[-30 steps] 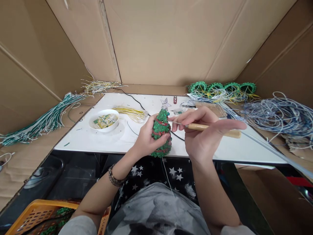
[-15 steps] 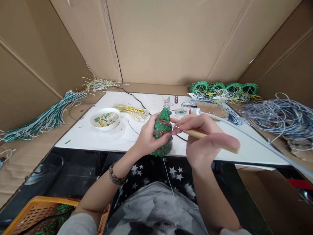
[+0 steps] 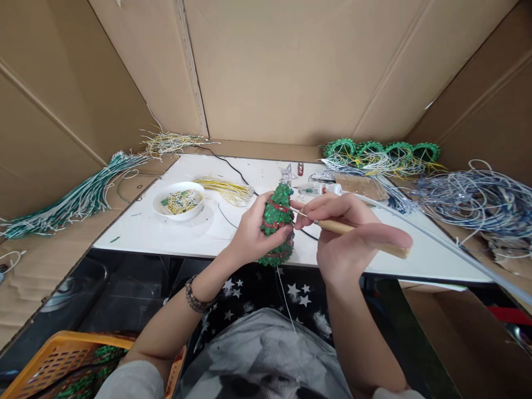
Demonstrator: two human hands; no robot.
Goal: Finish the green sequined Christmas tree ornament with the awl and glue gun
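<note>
A small green glittery Christmas tree (image 3: 274, 215) with red garland stands nearly upright over the table's front edge. A clear star (image 3: 287, 173) tops it, and thin wires hang from its base. My left hand (image 3: 253, 233) is wrapped round its left side, thumb across the front. My right hand (image 3: 344, 249) is closed on an awl (image 3: 336, 226) with a wooden handle. The awl's thin metal shaft points left at the tree's upper right side; whether its tip has gone in is hidden.
A white bowl (image 3: 157, 208) of wire scraps and a yellow wire bundle (image 3: 228, 191) lie left. A glue gun (image 3: 310, 190) rests behind my right hand. Green rings (image 3: 369, 148) and coiled wires (image 3: 477, 194) lie right. An orange basket (image 3: 54, 363) stands lower left. Cardboard walls surround the table.
Both hands hold almost the same pose on the tree and the awl. The whole view has shifted very slightly; nothing has been let go or taken up.
</note>
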